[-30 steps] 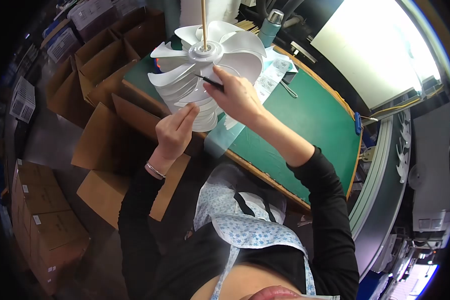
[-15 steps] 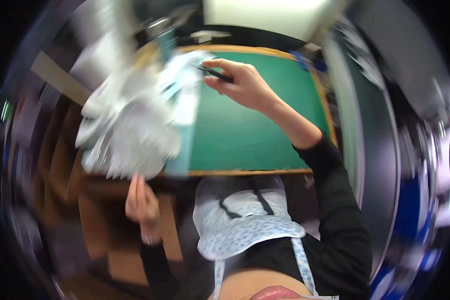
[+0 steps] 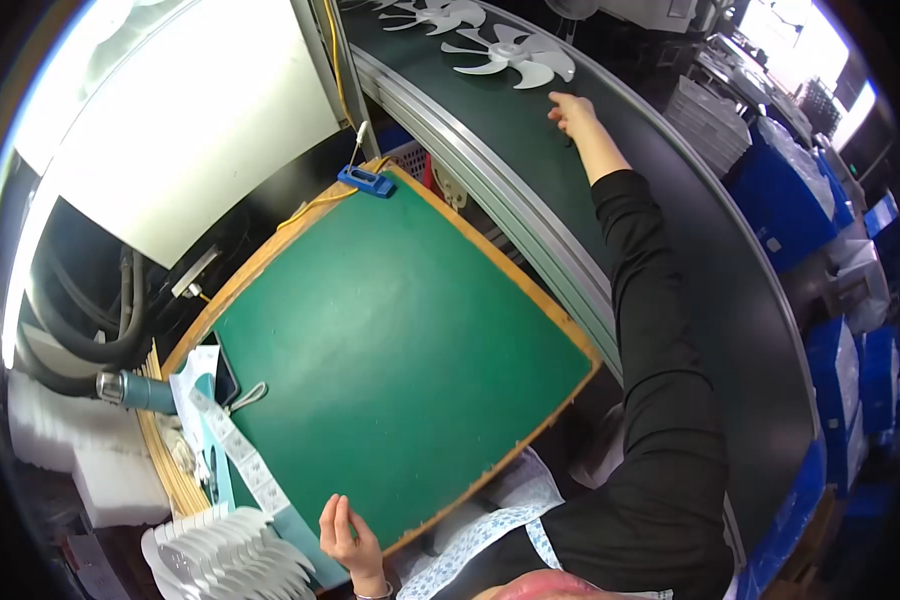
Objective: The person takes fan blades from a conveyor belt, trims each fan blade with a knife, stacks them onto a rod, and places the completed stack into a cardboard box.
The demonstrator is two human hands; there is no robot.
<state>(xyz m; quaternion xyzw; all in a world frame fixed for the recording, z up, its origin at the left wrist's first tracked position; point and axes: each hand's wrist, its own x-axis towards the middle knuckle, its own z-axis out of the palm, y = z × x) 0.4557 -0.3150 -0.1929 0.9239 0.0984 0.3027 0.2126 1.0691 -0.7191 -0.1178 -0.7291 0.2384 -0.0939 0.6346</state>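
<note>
right hand (image 3: 574,113): arm extended over the dark conveyor belt (image 3: 710,290), fingers partly stretched and just beside the near blades of a white fan wheel (image 3: 510,52). a small dark shape shows below the palm; whether the hand grasps it cannot be told. the fan wheel lies flat on the belt, hub upward, blades spread around it. a second fan wheel (image 3: 438,14) lies beyond it, near the top edge of the view.

left hand (image 3: 348,545): released, fingers loosely bent, over the near edge of the green bench (image 3: 390,330). a bracelet is on the wrist. near this hand, a stack of white fan wheels (image 3: 225,555) stands at the bench's left corner, partly cut off by the view.

along the bench's left side: a strip of printed labels (image 3: 242,450), a dark phone (image 3: 224,372) with a looped cord, and a teal flask (image 3: 138,391) lying sideways in view. a blue tool (image 3: 367,181) sits at the far corner.
</note>
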